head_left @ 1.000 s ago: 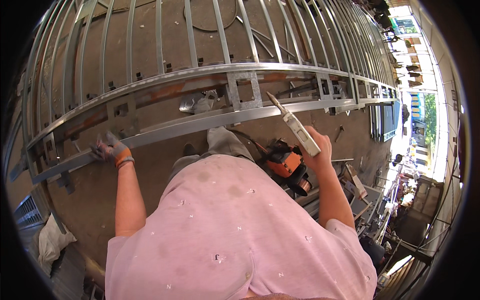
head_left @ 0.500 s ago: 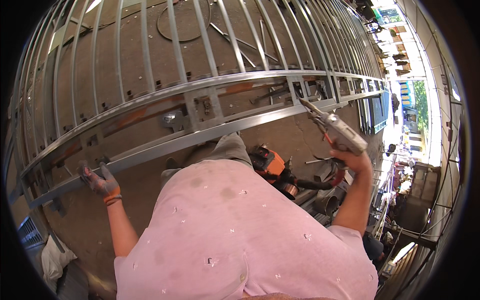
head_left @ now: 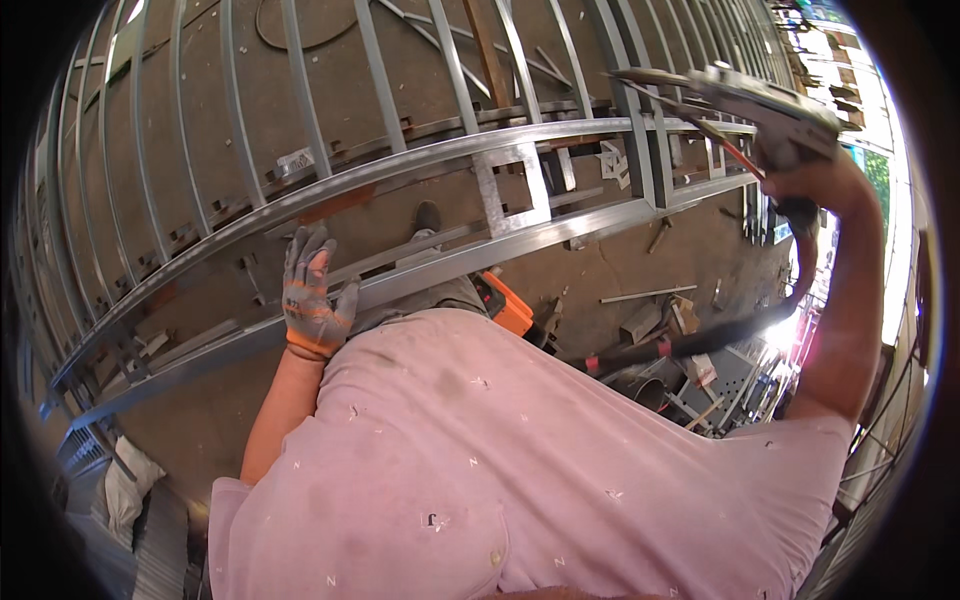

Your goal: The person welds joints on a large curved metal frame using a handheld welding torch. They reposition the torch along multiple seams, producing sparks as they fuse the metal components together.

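My left hand (head_left: 316,297), in a grey and orange work glove, lies with fingers stretched over the near rail of a metal frame (head_left: 580,227). Its palm looks to be against the rail, with nothing gripped. Out to the right, my right hand (head_left: 822,186) is wrapped around the handle of a silver-grey welding gun (head_left: 770,103). The gun's long, thin nozzle points left, above the frame's right part. A red lead and a thick black hose (head_left: 730,335) run from the gun's underside. Square plates (head_left: 490,190) join the frame's two near rails.
Long parallel bars (head_left: 380,75) stretch away from the near rails. An orange and black machine (head_left: 508,304) stands on the floor beside my leg. Metal offcuts (head_left: 642,322) and a perforated plate (head_left: 735,375) lie to the right; a white sack (head_left: 130,485) sits at lower left.
My right hand has lifted the welding gun up and to the right. My left hand has shifted right along the rail. The view has also turned, and one shoe now shows between the rails.
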`<state>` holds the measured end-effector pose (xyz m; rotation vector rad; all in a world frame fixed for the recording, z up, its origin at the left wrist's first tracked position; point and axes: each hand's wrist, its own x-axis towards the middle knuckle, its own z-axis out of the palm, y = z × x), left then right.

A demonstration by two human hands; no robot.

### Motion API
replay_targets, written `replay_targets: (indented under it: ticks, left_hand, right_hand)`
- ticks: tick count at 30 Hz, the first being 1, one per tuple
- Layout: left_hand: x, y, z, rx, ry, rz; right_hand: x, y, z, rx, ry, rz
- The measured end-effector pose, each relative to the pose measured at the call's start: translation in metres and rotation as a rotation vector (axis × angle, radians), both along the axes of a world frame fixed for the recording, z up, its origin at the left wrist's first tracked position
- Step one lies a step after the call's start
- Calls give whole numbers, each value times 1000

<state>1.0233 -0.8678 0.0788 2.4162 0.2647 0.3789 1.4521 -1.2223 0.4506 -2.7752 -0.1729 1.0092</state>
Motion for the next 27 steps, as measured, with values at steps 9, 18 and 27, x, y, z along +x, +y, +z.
replay_targets:
  ticks: [9, 18, 27]
  left_hand:
    - [7, -35, -37, 207, 286, 146]
    - [9, -36, -33, 199, 326, 165]
    - [3, -36, -42, 249, 303, 169]
  right_hand:
    - [49, 64, -222, -133, 697, 673]
    - [34, 72, -289, -209, 787, 801]
    - [35, 87, -294, -228, 865, 847]
